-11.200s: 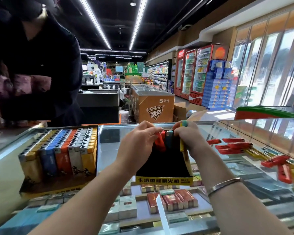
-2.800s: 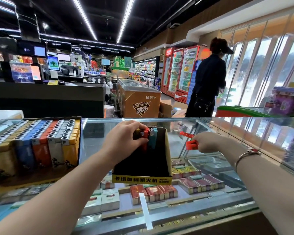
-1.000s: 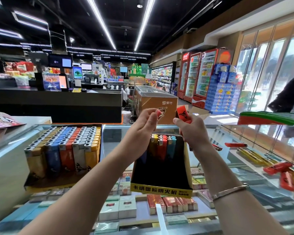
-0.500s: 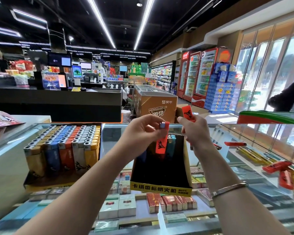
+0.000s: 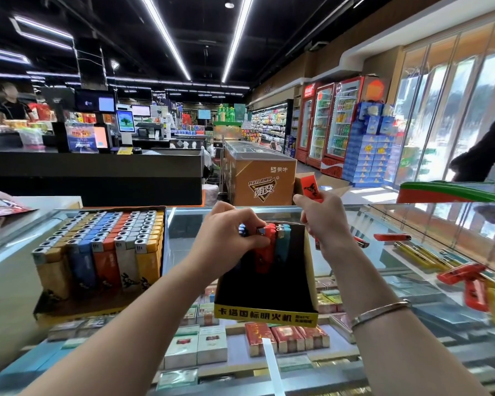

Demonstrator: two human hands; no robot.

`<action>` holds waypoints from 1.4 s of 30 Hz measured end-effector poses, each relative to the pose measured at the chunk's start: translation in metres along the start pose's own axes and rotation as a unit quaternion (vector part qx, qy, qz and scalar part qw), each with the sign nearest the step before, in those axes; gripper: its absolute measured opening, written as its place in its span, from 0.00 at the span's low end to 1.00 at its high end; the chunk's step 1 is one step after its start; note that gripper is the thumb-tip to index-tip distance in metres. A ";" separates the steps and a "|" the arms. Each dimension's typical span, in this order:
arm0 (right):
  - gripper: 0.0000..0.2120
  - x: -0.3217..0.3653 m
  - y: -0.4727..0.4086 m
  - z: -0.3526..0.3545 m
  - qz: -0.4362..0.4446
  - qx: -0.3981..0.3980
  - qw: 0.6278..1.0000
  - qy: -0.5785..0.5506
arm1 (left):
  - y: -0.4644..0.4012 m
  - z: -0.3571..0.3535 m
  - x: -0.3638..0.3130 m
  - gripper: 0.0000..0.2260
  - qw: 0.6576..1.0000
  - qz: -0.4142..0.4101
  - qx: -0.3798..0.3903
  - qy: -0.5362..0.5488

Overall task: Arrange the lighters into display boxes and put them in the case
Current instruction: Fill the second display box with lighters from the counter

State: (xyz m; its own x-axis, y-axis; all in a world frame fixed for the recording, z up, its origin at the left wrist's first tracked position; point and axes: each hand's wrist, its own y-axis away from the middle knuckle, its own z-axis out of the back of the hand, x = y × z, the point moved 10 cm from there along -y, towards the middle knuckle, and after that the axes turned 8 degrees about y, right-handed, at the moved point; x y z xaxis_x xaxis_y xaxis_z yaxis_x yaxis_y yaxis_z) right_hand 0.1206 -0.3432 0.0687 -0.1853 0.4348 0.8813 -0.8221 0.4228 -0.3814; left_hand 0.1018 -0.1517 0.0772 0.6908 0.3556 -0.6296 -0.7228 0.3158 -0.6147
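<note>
While a red lighter (image 5: pixel 265 247) is pinched by the left hand (image 5: pixel 229 238) inside the black display box (image 5: pixel 265 292), another red lighter (image 5: pixel 312 189) is gripped aloft by the right hand (image 5: pixel 325 221). Beside it on the glass worktop (image 5: pixel 383 224), a full box (image 5: pixel 103 252) is ranked with rectangular metal-capped lighters.

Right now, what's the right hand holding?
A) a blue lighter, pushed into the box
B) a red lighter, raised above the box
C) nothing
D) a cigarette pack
B: the right hand pinches a red lighter up above the black-and-yellow display box, while the left hand seats another red lighter in the box's back row.
</note>
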 end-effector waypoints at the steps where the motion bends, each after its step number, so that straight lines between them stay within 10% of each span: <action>1: 0.10 0.000 0.000 0.000 0.000 -0.001 1.000 0.001 | 0.000 0.000 0.002 0.11 1.000 0.008 -0.001 0.007; 27: 0.17 0.014 0.003 0.017 0.022 -0.030 0.995 -0.091 | 0.005 -0.013 -0.034 0.13 0.947 -0.166 0.036 -0.273; 35: 0.16 0.021 0.021 -0.029 -0.047 0.237 0.944 -0.225 | 0.003 0.006 -0.043 0.17 0.984 -0.135 -0.027 -0.116; 42: 0.13 0.029 0.029 -0.042 -0.034 0.263 0.947 -0.181 | 0.011 -0.001 -0.059 0.19 0.977 -0.179 -0.033 -0.114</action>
State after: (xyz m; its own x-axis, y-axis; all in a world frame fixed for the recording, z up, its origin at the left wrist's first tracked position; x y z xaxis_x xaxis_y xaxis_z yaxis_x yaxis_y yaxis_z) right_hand 0.1136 -0.2852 0.0711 -0.2173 0.0792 0.9729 -0.9754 -0.0559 -0.2133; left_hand 0.0527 -0.1699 0.1073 0.8710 0.4220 -0.2517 -0.4285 0.4016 -0.8094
